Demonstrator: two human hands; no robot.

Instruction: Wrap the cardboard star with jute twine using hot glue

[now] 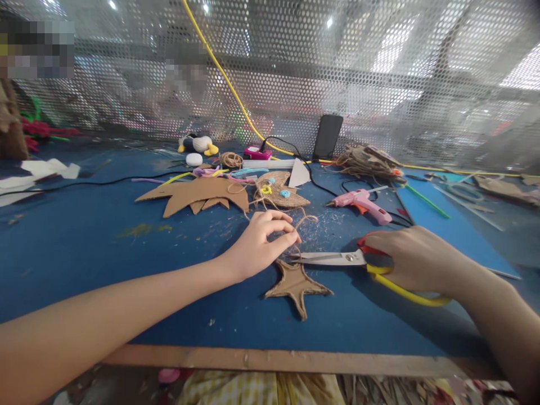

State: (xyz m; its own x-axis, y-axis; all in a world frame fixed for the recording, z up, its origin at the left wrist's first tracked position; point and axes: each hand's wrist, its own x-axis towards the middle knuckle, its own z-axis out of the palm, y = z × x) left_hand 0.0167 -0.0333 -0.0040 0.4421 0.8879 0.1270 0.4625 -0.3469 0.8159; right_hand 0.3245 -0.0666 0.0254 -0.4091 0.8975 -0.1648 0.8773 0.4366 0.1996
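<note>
A small star point(296, 283) wrapped in brown twine lies on the blue table near the front edge. My left hand point(259, 242) hovers just above it and pinches a strand of twine point(304, 220) that runs from the star's top toward the back. My right hand point(411, 259) grips scissors point(337, 258) with red and yellow handles. The steel blades point left, nearly closed, with their tips at the pinched twine beside my left fingertips.
A pink glue gun point(365, 203) lies behind the scissors. Cardboard cutouts point(198, 194), a twine-covered disc point(278, 190), a twine ball point(230, 160), a plush penguin point(198, 144) and a dark phone point(328, 136) sit farther back. A perforated metal screen point(379, 73) closes the rear. The table's wooden edge point(270, 359) runs along the front.
</note>
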